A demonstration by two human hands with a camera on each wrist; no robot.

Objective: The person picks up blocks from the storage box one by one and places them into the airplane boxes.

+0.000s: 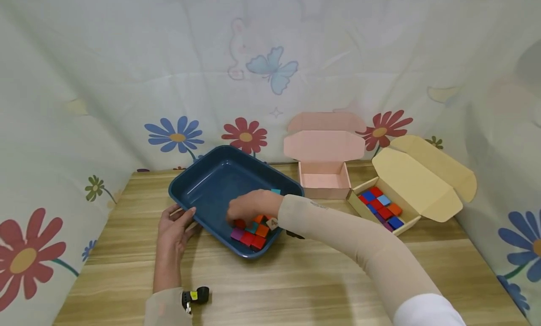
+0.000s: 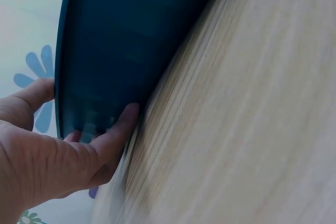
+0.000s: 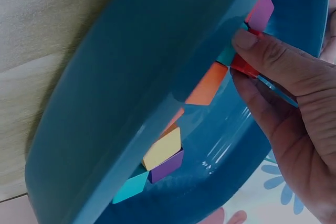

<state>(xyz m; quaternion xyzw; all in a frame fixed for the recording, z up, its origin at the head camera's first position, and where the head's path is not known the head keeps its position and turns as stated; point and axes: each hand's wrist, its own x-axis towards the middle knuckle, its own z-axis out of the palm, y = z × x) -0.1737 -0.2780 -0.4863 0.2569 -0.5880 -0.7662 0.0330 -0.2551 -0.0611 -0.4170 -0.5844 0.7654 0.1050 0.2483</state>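
Note:
My left hand (image 1: pixel 173 234) grips the left side of a deep blue plastic tray (image 1: pixel 220 182), thumb at the rim and fingers against the outer wall, as the left wrist view (image 2: pixel 100 24) partly shows. Inside the tray, my right hand (image 1: pixel 255 205) pinches a red block (image 3: pixel 244 65) between thumb and fingers. Beside it lie several coloured blocks: orange (image 1: pixel 262 230), red (image 1: pixel 248 237), purple (image 1: pixel 237 234) and teal. A pale block (image 1: pixel 272 223) bearing a dark mark sits near the right wrist. Part of the pile is hidden beneath the right hand and forearm.
An open yellow box (image 1: pixel 412 182) at the right holds several red, blue and orange blocks (image 1: pixel 384 213). Left of it, an open pink box (image 1: pixel 324 180) stands at the back. A patterned curtain (image 1: pixel 359 58) hangs behind the wooden table (image 1: pixel 270 293).

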